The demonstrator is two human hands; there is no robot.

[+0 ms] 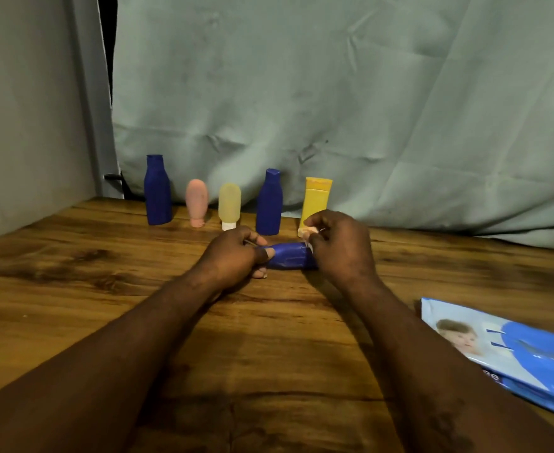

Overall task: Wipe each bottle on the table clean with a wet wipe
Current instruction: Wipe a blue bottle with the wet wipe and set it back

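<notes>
A small blue bottle [290, 255] lies sideways just above the wooden table [73, 289], held between both hands. My left hand [236, 253] grips its left end. My right hand [341, 246] closes over its right end, and a sliver of white wet wipe [310, 246] shows at the fingertips. Behind stands a row: a tall blue bottle [157, 191], a pink tube [196, 202], a pale yellow tube [229, 206], a second blue bottle [269, 202] and a yellow tube [316, 199], its lower end hidden by my right hand.
A blue and white pack of wet wipes [511, 351] lies flat at the right edge of the table. A grey-green cloth backdrop [334, 109] hangs behind the row of bottles. A pale wall [24, 109] closes the left side.
</notes>
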